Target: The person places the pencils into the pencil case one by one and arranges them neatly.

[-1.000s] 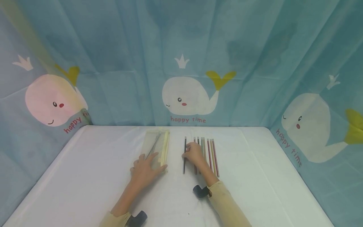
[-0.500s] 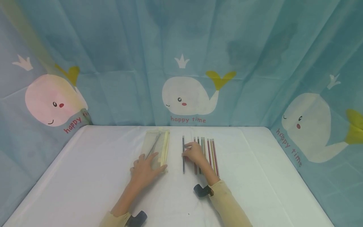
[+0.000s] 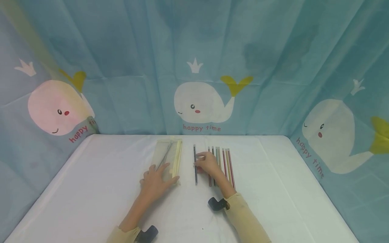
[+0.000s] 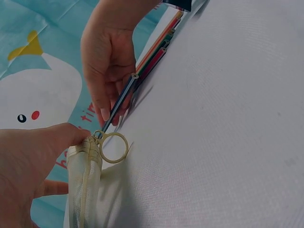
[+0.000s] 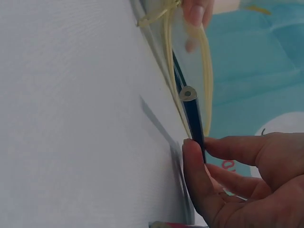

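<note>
- Pencil [image 5: 193,116]: dark blue, running near to far above the middle of the counter [image 3: 273,189], between the pouch [image 3: 177,155] on the left and the row [image 3: 224,162] of pencils on the right. Its shadow falls apart from it, so it looks lifted a little.
- Handling: it should be light and stiff, with a smooth, perhaps slightly slippery barrel that could roll in a loose pinch. The core, bared at its flat near end, would likely suffer from a knock. About mid-length is the sensible hold, since it balances there and both ends stay free.
- Right hand [image 3: 209,164]: its grip is a pinch on that pencil, thumb and fingers meeting around mid-barrel from the right.
- Left hand [image 3: 155,182]: spread across the pouch's near end, grasping it, thumb at the zip on the right, other fingers toward the left.
- Pouch: pale mesh with yellow edging, soft and likely to sag unless steadied; its right-hand edges stand parted. A ring [image 4: 114,161] hangs at the near end of the zip, and a few pencils [image 3: 166,153] show slantwise inside.
- Row: dark, green, red and gold pencils, roughly parallel, partly hidden under the right wrist.
- Curtain [image 3: 130,101]: blue, whale-printed, at the far side.
</note>
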Demonstrator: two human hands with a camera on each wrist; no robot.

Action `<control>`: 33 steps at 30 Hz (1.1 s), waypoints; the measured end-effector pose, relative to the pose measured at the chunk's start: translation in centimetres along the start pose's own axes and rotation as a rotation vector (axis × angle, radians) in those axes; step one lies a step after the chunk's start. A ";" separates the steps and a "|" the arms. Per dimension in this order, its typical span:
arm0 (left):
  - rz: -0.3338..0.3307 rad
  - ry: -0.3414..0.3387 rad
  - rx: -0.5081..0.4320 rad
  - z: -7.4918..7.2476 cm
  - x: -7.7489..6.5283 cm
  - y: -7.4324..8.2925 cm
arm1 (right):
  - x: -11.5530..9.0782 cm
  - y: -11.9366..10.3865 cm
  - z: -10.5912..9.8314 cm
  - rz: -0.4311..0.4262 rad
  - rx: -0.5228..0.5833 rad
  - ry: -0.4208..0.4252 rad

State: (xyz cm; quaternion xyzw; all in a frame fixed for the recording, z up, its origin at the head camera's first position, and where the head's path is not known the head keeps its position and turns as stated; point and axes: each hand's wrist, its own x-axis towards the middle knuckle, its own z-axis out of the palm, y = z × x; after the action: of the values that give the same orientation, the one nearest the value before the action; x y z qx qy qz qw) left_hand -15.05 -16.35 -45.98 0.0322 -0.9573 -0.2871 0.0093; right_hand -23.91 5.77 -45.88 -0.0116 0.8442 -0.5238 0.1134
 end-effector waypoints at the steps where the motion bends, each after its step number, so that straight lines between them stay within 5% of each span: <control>1: 0.001 0.000 0.000 0.0 0.0 -0.1 | 0.0 0.0 0.1 -0.002 0.001 -0.004; 33: -0.006 0.003 0.023 -0.3 -0.1 0.4 | 1.7 -1.8 2.0 -0.065 -0.004 -0.161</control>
State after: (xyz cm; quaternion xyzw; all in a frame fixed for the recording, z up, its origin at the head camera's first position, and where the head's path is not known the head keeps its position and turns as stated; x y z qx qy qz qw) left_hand -15.00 -16.15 -45.54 0.0356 -0.9604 -0.2761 0.0096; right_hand -25.34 2.96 -45.44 -0.0813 0.8324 -0.5230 0.1640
